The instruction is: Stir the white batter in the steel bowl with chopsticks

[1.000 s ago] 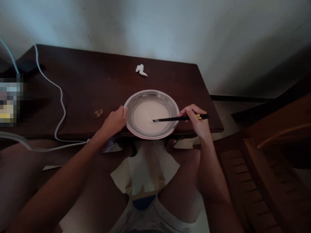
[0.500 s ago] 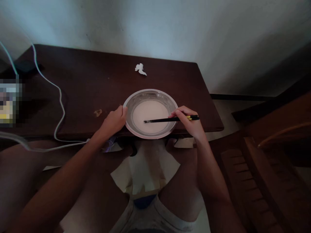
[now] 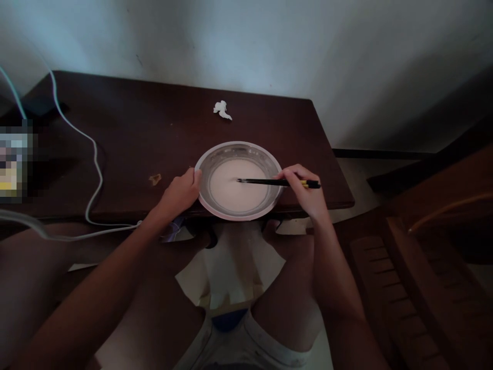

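Observation:
A round metal basin rests at the front edge of the dark wooden table, with a pale, whitish liquid inside. My left hand is closed on the basin's left rim, thumb on top. On the other side, my right hand grips black chopsticks with yellow bands near their upper ends. They lie nearly level across the right rim, and their tips meet the liquid near the basin's middle. The two sticks are close together.
A crumpled white tissue lies behind the basin on the table. A small brownish scrap is left of my left hand. A white cable runs down the table's left side. A wooden chair stands at right.
The chopsticks have swept through the liquid, first leftward and toward me, then back to the right and away. My left hand stays on the rim.

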Action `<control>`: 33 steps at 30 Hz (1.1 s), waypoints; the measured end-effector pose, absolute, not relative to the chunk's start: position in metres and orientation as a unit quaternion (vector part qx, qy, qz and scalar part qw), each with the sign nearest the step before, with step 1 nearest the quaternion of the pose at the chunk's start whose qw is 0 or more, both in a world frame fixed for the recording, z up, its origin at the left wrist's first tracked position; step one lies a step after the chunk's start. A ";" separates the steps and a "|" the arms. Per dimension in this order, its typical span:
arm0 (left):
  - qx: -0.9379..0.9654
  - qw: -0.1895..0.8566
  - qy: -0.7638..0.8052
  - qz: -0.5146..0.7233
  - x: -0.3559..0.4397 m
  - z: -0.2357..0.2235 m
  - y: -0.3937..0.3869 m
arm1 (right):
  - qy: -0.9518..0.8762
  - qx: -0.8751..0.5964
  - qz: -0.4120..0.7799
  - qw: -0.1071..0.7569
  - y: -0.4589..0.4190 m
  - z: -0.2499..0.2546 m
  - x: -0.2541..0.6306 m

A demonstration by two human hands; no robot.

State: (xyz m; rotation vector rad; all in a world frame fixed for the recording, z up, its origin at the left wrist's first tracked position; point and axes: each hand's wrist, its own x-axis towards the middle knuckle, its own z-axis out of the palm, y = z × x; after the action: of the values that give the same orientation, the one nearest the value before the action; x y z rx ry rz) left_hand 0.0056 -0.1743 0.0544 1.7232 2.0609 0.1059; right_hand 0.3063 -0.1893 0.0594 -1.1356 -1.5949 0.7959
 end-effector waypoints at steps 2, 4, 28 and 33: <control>0.632 0.227 0.739 0.045 0.006 0.054 -0.174 | -0.619 -0.486 0.322 0.525 -0.190 0.059 0.311; 0.623 0.226 0.747 0.044 0.005 0.053 -0.174 | -0.601 -0.493 0.342 0.528 -0.190 0.059 0.312; 0.624 0.219 0.750 0.022 0.007 0.055 -0.174 | -0.621 -0.477 0.341 0.520 -0.191 0.058 0.307; 0.621 0.224 0.751 0.029 0.007 0.055 -0.174 | -0.685 -0.465 0.309 0.468 -0.190 0.058 0.304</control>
State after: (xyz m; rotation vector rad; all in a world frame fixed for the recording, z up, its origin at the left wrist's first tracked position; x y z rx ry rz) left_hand 0.0066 -0.1740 0.0549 1.7134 2.0714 0.0810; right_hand 0.3036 -0.1900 0.0582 -1.1416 -1.6794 0.7569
